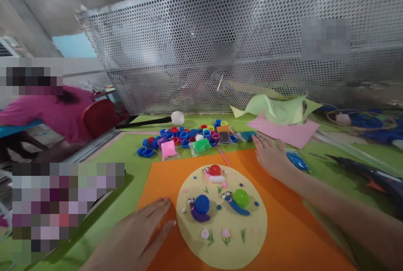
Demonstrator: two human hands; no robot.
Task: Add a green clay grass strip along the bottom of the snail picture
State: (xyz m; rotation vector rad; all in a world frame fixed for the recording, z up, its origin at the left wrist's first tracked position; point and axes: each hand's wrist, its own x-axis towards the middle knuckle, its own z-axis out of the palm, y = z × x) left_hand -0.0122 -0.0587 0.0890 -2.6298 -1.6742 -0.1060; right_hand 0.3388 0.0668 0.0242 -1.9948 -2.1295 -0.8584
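My left hand [141, 231] lies with fingers stretched out on the left side of an orange sheet [160, 183], beside a round cream paper [222, 256]. Snail figures with bottle-cap shells decorate the circle: a red cap [215, 170], a blue cap [202, 204] and a green cap [241, 198]. Small clay flowers [226, 233] and dots surround them. My right hand [271, 155] reaches over the sheet's far right corner, fingers extended, its tips at a teal clay packet [248, 136]. Whether they touch it I cannot tell. Nothing shows gripped in either hand.
Several bottle caps [185, 143] lie behind the sheet with pink [168, 149] and green clay packets [201, 146]. A blue packet [297, 160] and a glue gun [371, 174] are right. Pink paper [283, 130] lies before a perforated metal panel [176, 53]. A person in pink [67, 111] sits left.
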